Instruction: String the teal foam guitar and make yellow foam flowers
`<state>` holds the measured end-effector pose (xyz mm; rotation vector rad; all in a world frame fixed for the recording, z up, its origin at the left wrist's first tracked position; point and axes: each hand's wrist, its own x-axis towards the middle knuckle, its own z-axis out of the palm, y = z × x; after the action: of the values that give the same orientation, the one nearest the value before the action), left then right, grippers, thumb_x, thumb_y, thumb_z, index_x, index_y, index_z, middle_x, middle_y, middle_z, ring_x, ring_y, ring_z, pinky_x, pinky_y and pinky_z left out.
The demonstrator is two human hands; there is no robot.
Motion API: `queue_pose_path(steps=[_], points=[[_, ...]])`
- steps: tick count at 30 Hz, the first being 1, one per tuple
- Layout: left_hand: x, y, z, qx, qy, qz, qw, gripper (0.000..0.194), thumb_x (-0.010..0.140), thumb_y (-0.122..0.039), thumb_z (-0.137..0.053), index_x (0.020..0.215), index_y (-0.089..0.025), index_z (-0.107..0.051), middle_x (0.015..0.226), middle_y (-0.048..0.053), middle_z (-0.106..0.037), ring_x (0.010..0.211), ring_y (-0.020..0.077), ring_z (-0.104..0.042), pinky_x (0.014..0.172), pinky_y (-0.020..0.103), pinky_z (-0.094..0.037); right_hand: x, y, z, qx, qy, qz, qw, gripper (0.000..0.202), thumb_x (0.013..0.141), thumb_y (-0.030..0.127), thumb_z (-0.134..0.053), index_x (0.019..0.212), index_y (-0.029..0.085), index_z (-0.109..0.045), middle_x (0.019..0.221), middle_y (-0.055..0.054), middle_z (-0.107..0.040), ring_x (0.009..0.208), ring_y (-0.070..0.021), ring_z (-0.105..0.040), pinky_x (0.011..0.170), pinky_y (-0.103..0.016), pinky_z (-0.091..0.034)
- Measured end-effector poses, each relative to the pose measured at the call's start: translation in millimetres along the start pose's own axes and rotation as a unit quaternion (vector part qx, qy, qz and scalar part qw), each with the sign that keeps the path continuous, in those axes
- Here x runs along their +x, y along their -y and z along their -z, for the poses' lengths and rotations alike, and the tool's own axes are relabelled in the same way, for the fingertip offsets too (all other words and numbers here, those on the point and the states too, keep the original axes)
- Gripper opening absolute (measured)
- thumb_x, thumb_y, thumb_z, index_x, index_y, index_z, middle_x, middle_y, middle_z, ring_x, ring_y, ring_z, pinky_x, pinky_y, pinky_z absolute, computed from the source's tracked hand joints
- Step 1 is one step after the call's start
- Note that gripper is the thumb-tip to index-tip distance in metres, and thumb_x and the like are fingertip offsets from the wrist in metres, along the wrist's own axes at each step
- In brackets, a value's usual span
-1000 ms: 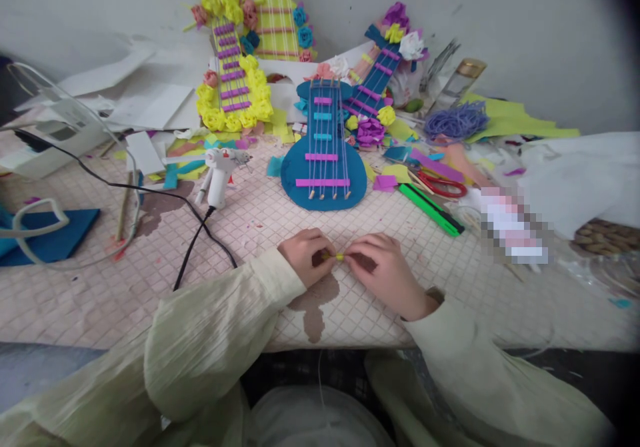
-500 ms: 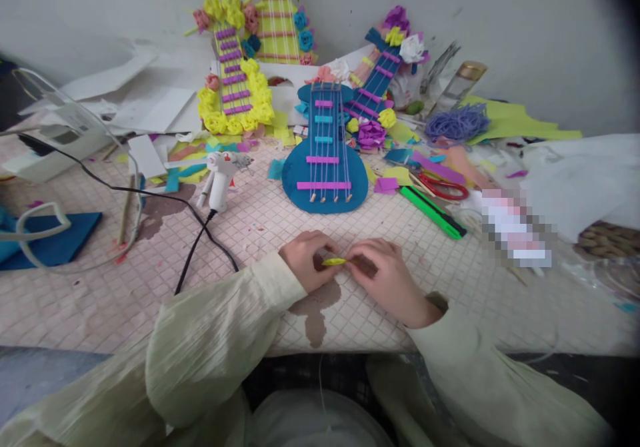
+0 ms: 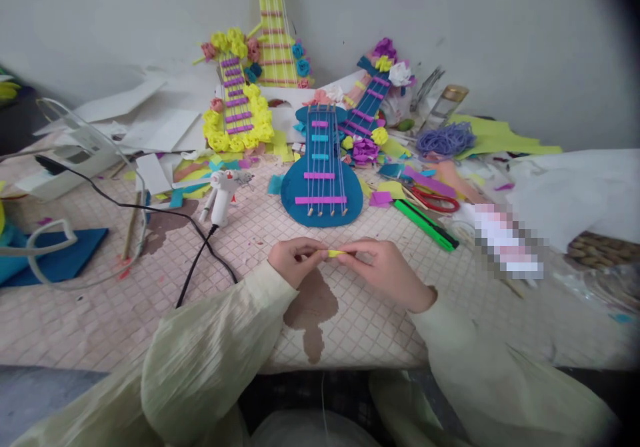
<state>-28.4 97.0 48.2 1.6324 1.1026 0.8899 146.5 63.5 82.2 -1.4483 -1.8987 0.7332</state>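
A small strip of yellow paper (image 3: 335, 253) is pinched at both ends, over the near middle of the table. My left hand (image 3: 298, 260) closes on its left end with thumb and fingertips. On the right end, my right hand (image 3: 380, 268) grips in the same way, so only the strip's middle shows. Just beyond my hands lies a blue guitar-shaped paper craft (image 3: 295, 197), with pink and light-blue bars and thin strings running down its front.
A white glue gun (image 3: 223, 197) stands left of the blue guitar, its black cord trailing forward. To the right lie a green utility knife (image 3: 425, 224) and red-handled scissors (image 3: 440, 200). Behind are flower-trimmed guitars (image 3: 260, 124), purple yarn (image 3: 446, 139) and paper scraps.
The yellow piece now lies flatter between my fingertips, and my fingers have straightened around it. The view has tilted slightly, so the table things sit lower in the picture.
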Motion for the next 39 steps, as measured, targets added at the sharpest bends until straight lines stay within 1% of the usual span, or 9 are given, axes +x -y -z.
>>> queue_pose_path(steps=[6,10,14,19,26,28,31,35,39], points=[[7.9,1.1,7.7,-0.07,-0.064,0.024,0.995,0.021,0.069,-0.03,-0.062,0.078,-0.012,-0.067,0.065,0.006,-0.068,0.051,0.0109,-0.059,0.052,0.021,-0.049,32.4,1.5,6.8,0.021,0.049,-0.037,0.998,0.018,0.076,0.03,-0.056,0.072,0.018,-0.069,0.067,-0.001,-0.069,0.063,-0.0143,-0.061,0.059,-0.025,-0.044],[12.3,3.3,16.1,-0.055,-0.073,0.036,0.995,0.024,0.07,-0.031,-0.06,0.081,-0.011,-0.067,0.069,0.008,-0.069,0.052,0.0111,-0.059,0.054,0.022,-0.05,48.0,-3.3,5.7,0.027,0.088,-0.025,0.995,0.02,0.075,0.031,-0.055,0.069,0.017,-0.067,0.064,-0.002,-0.066,0.059,-0.0134,-0.056,0.054,-0.024,-0.041],[13.8,6.9,19.8,-0.033,-0.074,0.028,0.996,0.024,0.07,-0.031,-0.06,0.081,-0.011,-0.067,0.068,0.008,-0.07,0.051,0.0119,-0.059,0.052,0.022,-0.049,49.2,-10.3,0.8,0.058,0.108,-0.008,0.992,0.021,0.076,0.032,-0.053,0.074,0.016,-0.067,0.067,-0.002,-0.065,0.061,-0.0129,-0.054,0.055,-0.024,-0.04],[14.9,11.6,20.4,-0.009,-0.057,0.015,0.998,0.023,0.07,-0.031,-0.058,0.077,-0.011,-0.067,0.064,0.009,-0.069,0.05,0.0133,-0.06,0.049,0.022,-0.048,44.7,-11.3,-6.3,0.079,0.093,-0.006,0.993,0.021,0.076,0.031,-0.053,0.074,0.015,-0.067,0.067,-0.002,-0.063,0.056,-0.0109,-0.049,0.05,-0.023,-0.037],[18.3,14.3,23.5,0.039,-0.051,0.007,0.998,0.029,0.072,-0.037,-0.054,0.079,-0.011,-0.064,0.066,0.01,-0.069,0.051,0.0144,-0.06,0.047,0.023,-0.046,43.5,-11.6,-3.9,0.086,0.019,0.019,0.996,0.019,0.075,0.029,-0.054,0.07,0.015,-0.067,0.069,-0.002,-0.061,0.06,-0.0122,-0.05,0.055,-0.024,-0.04],[19.6,12.1,31.0,0.065,-0.055,0.008,0.996,0.029,0.072,-0.037,-0.051,0.078,-0.012,-0.064,0.066,0.009,-0.069,0.053,0.0145,-0.061,0.047,0.023,-0.045,42.9,-17.1,0.3,0.09,0.006,0.015,0.996,0.021,0.077,0.03,-0.052,0.071,0.015,-0.065,0.069,-0.003,-0.062,0.061,-0.0126,-0.051,0.056,-0.025,-0.041],[21.6,7.5,52.5,0.114,-0.05,0.008,0.992,0.025,0.069,-0.035,-0.052,0.072,-0.013,-0.063,0.066,0.007,-0.068,0.058,0.0144,-0.061,0.05,0.022,-0.044,42.2,-28.2,8.6,0.094,-0.011,0.004,0.995,0.023,0.078,0.032,-0.049,0.074,0.014,-0.063,0.07,-0.004,-0.063,0.063,-0.0137,-0.054,0.058,-0.025,-0.042],[24.7,7.0,82.3,0.197,-0.041,0.031,0.979,0.016,0.062,-0.029,-0.057,0.062,-0.015,-0.064,0.058,0.002,-0.064,0.049,0.0107,-0.053,0.045,0.019,-0.038,42.5,-40.2,18.7,0.094,-0.025,-0.004,0.995,0.025,0.077,0.036,-0.05,0.074,0.014,-0.063,0.071,-0.005,-0.064,0.064,-0.0157,-0.055,0.06,-0.027,-0.043],[29.9,12.5,93.2,0.26,-0.026,0.069,0.963,0.012,0.061,-0.025,-0.056,0.06,-0.015,-0.064,0.051,-0.001,-0.062,0.043,0.0093,-0.05,0.044,0.019,-0.037,42.8,-45.5,22.3,0.1,-0.036,-0.003,0.994,0.027,0.075,0.038,-0.051,0.074,0.015,-0.065,0.071,-0.005,-0.064,0.063,-0.016,-0.055,0.058,-0.027,-0.043]])
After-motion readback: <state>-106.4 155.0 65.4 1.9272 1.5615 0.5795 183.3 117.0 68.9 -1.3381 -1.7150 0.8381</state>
